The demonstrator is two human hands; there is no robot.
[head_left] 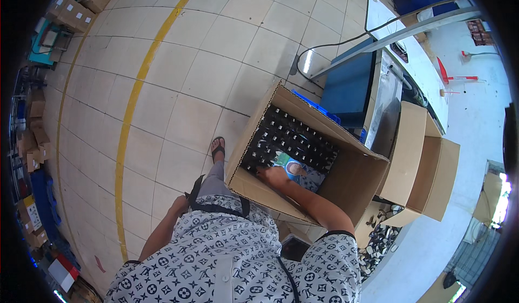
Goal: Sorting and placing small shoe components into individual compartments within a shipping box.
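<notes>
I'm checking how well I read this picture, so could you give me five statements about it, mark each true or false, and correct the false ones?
1. The right hand is inside the cardboard box. True.
2. The left hand is inside that box too. False: it is down beside the person's body, outside the box.
3. Rows of small bright pieces show against black inside the box. True.
4. The line nearest the person on the tiled floor is green. False: that line is yellow.
5. The person's shirt is plain black. False: it is white with a dark printed pattern.
</notes>
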